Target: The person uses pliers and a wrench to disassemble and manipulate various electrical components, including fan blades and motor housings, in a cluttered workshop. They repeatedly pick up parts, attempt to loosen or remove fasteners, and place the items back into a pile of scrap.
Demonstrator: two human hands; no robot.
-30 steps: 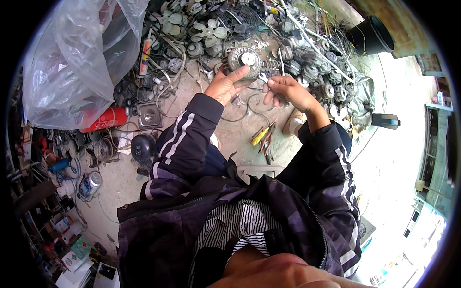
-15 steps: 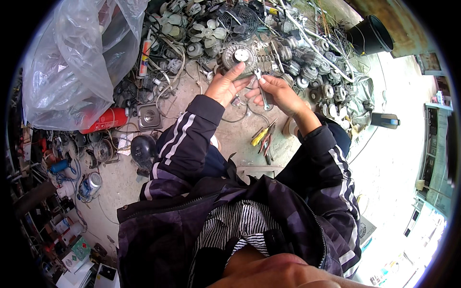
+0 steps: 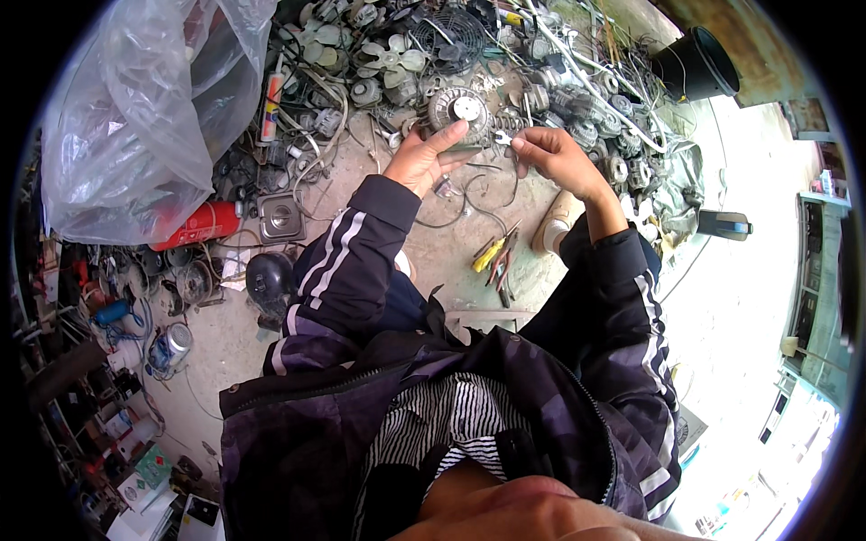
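A round, ribbed grey electric motor [image 3: 443, 105] with a pale disc at its centre is tilted up in front of me. My left hand [image 3: 421, 162] grips its near edge, thumb on the face and fingers underneath. Just right of the motor, my right hand [image 3: 557, 158] pinches a metal open-end wrench [image 3: 502, 138]. The wrench's jaw points left towards the motor's lower right side; most of its handle is hidden by my fingers. Whether the jaw touches the motor, I cannot tell. On the floor nearer me lie pliers [image 3: 492, 257] with yellow and red handles.
Beyond my hands spreads a heap of small motors [image 3: 582, 135], fan blades [image 3: 394, 61] and cables. A clear plastic bag [image 3: 135, 117], a red cylinder [image 3: 200, 225] and a metal lid [image 3: 280, 219] are at left. A black bucket [image 3: 695, 68] stands far right.
My right hand has moved right and turned, swinging the wrench from upright to pointing left. The motor has shifted slightly to the right in my left hand.
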